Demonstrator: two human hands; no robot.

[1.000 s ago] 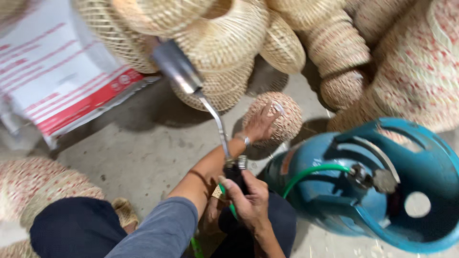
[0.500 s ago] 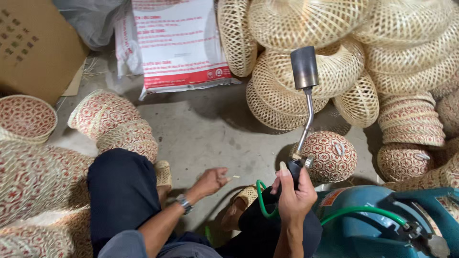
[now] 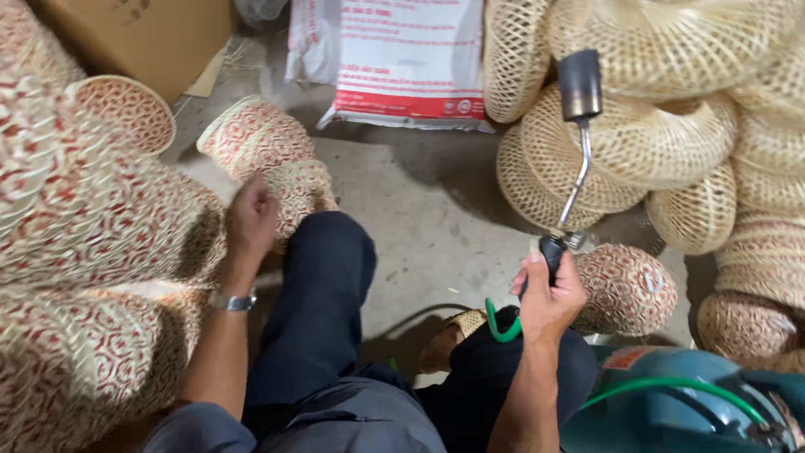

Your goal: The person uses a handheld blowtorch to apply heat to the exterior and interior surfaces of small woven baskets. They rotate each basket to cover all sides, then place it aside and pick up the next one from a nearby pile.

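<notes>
My right hand (image 3: 547, 295) grips the black handle of a gas torch (image 3: 577, 109), whose bent metal neck and dark nozzle point up toward the pale baskets. A green hose (image 3: 503, 323) runs from the handle to a blue gas cylinder (image 3: 671, 411) at the lower right. A small red-patterned woven basket (image 3: 625, 289) lies on the floor just right of that hand. My left hand (image 3: 250, 220) reaches left onto the stack of red-patterned woven baskets (image 3: 277, 159), its fingers curled on a basket rim. My knees in dark trousers sit between the hands.
A heap of pale open-weave bamboo baskets (image 3: 662, 126) fills the upper right. More red-patterned baskets (image 3: 75, 252) crowd the left side. A cardboard box (image 3: 142, 33) and a white and red printed sack (image 3: 411, 59) lie at the back on the concrete floor (image 3: 428, 210).
My left hand has swung from beside my knee out to the basket stack on the left. My head has turned left. The right hand keeps the torch upright.
</notes>
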